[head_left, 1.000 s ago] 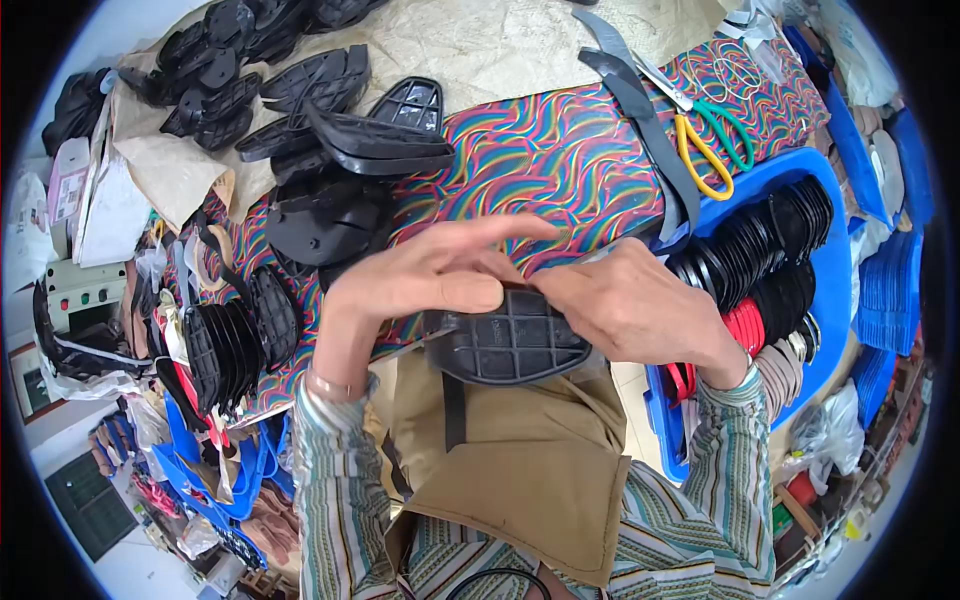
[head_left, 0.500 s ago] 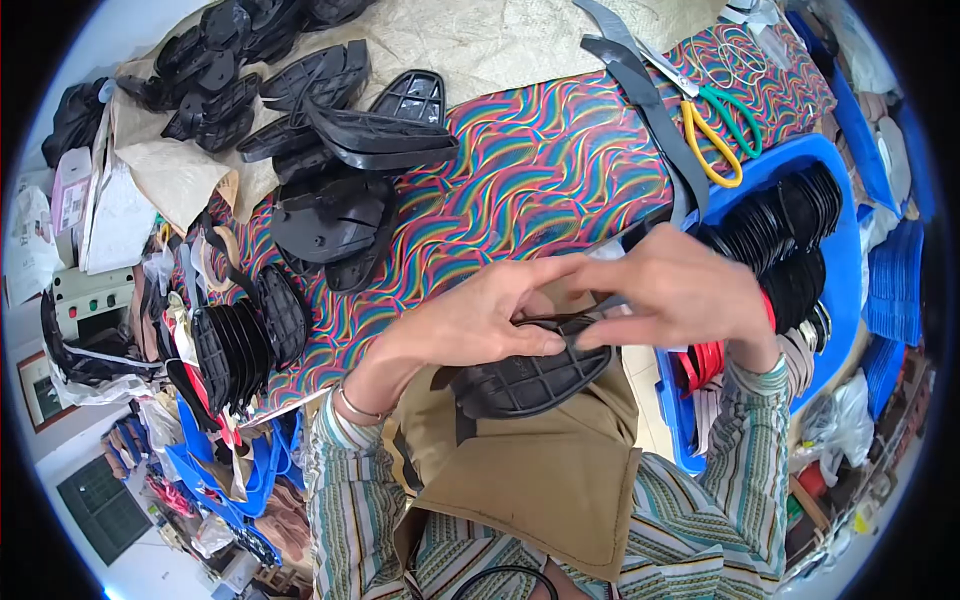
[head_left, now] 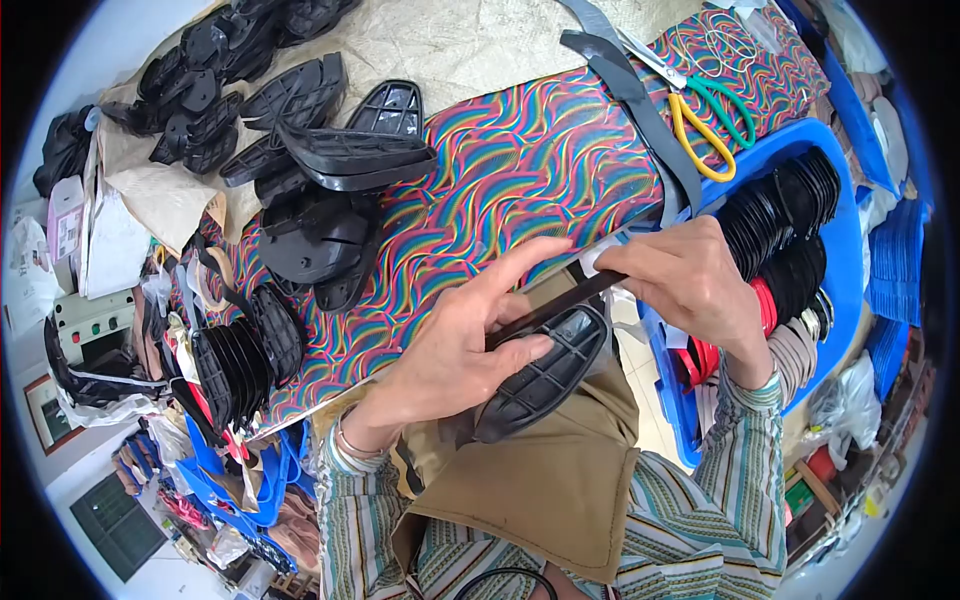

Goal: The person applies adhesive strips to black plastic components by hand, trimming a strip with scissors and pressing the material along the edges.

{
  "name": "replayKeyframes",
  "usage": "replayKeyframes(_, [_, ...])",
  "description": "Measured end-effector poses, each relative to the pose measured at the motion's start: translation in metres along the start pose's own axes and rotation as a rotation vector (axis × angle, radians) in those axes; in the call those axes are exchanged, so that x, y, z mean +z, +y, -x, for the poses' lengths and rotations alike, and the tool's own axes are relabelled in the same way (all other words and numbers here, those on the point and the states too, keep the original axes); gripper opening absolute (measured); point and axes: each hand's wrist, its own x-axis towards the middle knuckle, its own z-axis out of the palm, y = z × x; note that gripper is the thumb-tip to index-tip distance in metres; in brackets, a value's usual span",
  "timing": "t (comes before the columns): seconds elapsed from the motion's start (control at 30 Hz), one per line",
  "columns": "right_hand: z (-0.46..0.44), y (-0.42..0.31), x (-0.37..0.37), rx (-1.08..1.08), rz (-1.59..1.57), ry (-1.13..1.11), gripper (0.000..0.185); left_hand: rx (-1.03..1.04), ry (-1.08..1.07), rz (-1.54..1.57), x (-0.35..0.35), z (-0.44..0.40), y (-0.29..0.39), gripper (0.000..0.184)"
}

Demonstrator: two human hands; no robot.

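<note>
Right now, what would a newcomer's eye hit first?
Likely the rainbow-swirl table covering across the middle, with yellow-and-green-handled scissors at its upper right. Over the brown apron, the left hand holds a black gridded piece while the right hand pinches a dark strip.

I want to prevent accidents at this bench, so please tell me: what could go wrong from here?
The dark strap runs between both hands and could slip from the right hand if pulled hard. The ribbed black piece might twist, since the left hand has its thumb across only one side. The scissors lie with handles near the blue bin, so a bump might knock them in.
</note>
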Motion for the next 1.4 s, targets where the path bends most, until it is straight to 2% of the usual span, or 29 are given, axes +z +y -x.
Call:
replayKeyframes(0.1, [0.006, 0.0, 0.0, 0.019, -0.026, 0.025, 0.021, -0.004, -0.006, -0.071, 0.0, 0.0, -0.004, 0.068])
replayKeyframes(0.2, [0.012, 0.004, 0.003, 0.044, -0.062, 0.048, 0.021, 0.107, 0.057, 0.036, 0.004, 0.0, -0.012, 0.056])
replayKeyframes(0.33, [0.023, 0.008, 0.007, 0.082, -0.123, 0.07, 0.021, 0.117, 0.037, 0.007, -0.002, 0.003, -0.013, 0.044])
replayKeyframes(0.5, [0.028, 0.0, 0.001, 0.145, -0.175, 0.082, 0.016, 0.102, 0.103, 0.138, 0.0, 0.007, -0.014, 0.043])
replayKeyframes(0.6, [0.034, -0.01, 0.001, 0.217, -0.209, 0.112, 0.014, 0.16, 0.14, 0.243, -0.003, 0.009, -0.019, 0.043])
replayKeyframes(0.7, [0.04, -0.021, 0.006, 0.373, -0.296, 0.183, 0.015, 0.245, 0.245, 0.199, -0.002, 0.006, -0.026, 0.043])
replayKeyframes(0.87, [0.042, -0.04, 0.032, 0.371, -0.203, 0.279, 0.015, 0.32, 0.449, 0.184, 0.008, -0.001, -0.025, 0.046])
replayKeyframes(1.03, [0.035, -0.057, 0.064, 0.426, -0.195, 0.344, 0.015, 0.302, 0.505, 0.274, 0.011, -0.011, -0.026, 0.045])
replayKeyframes(1.17, [0.031, -0.065, 0.084, 0.481, -0.252, 0.404, 0.018, 0.378, 0.547, 0.279, 0.013, -0.023, -0.033, 0.046])
replayKeyframes(1.4, [0.028, -0.072, 0.083, 0.596, -0.352, 0.431, 0.017, 0.517, 0.669, 0.12, 0.018, -0.036, -0.036, 0.043])
